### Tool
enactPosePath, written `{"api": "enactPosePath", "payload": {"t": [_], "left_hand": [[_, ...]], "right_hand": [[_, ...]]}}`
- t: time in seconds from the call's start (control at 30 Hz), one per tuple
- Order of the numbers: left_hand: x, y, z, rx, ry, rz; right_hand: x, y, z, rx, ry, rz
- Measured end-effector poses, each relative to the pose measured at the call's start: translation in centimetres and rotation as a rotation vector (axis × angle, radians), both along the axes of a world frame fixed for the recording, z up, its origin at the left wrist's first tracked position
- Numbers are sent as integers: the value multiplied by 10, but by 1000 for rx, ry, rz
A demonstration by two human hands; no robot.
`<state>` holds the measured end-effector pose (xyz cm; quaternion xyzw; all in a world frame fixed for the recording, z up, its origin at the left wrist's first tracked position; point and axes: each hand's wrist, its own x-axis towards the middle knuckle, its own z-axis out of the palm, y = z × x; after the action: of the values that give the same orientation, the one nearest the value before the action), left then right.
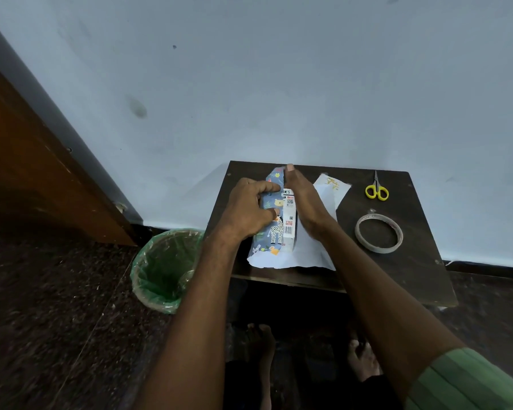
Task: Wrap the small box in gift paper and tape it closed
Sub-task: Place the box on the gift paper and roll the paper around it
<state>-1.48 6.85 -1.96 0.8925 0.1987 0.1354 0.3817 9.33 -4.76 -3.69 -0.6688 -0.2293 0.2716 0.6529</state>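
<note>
At the centre of my view, a small white box [289,220] stands on edge on a sheet of gift paper [271,232], near the middle of a small dark table [397,279]. The paper is white on its inner side and blue with cartoon animals on its outer side. Its left flap is folded up against the box's left face, so the printed side shows there, while the rest lies flat beneath and to the right of the box.

My left hand [249,208] presses that raised flap against the box, fingers [267,189] curled over the paper's top edge and thumb lower down, pinning it. I judge this keeps the fold tight while the other side is brought over. My right hand [304,196] lies flat along the box's right face, its fingers straight and together, tips reaching past the far end. It grasps nothing; it seems to steady the box upright and crease the paper against it.

The box's top and near end are still bare, so wrapping looks about half done, with no tape on yet.

To the right on the table, a roll of tape [379,233] lies flat, well apart from the box, and yellow-handled scissors [376,189] lie beyond it, both within my right hand's reach. On the floor left of the table stands a green bin [160,270] with a clear liner.
</note>
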Motion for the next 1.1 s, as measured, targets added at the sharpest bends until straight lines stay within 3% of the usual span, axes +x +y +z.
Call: {"api": "enactPosePath", "payload": {"t": [0.3,0.6,0.67,0.8,0.87,0.97,1.1], "left_hand": [[-4,-2,6,-76,-24,-48],[-6,-7,9,-30,-6,-33],[-5,-8,9,14,15,-17],[-3,-12,11,31,35,-12],[-3,-16,13,9,48,-17],[-5,-18,12,8,43,-1],[-5,-23,12,15,44,17]], "right_hand": [[6,-1,20,-151,58,157],[-6,-10,28,-24,118,67],[-3,-9,29,-112,-41,19],[2,-37,27,-424,-613,-371],[-2,-61,20,-590,-698,-474],[-12,-80,13,-660,-539,-378],[-13,-81,17,-551,-318,-300]]}}
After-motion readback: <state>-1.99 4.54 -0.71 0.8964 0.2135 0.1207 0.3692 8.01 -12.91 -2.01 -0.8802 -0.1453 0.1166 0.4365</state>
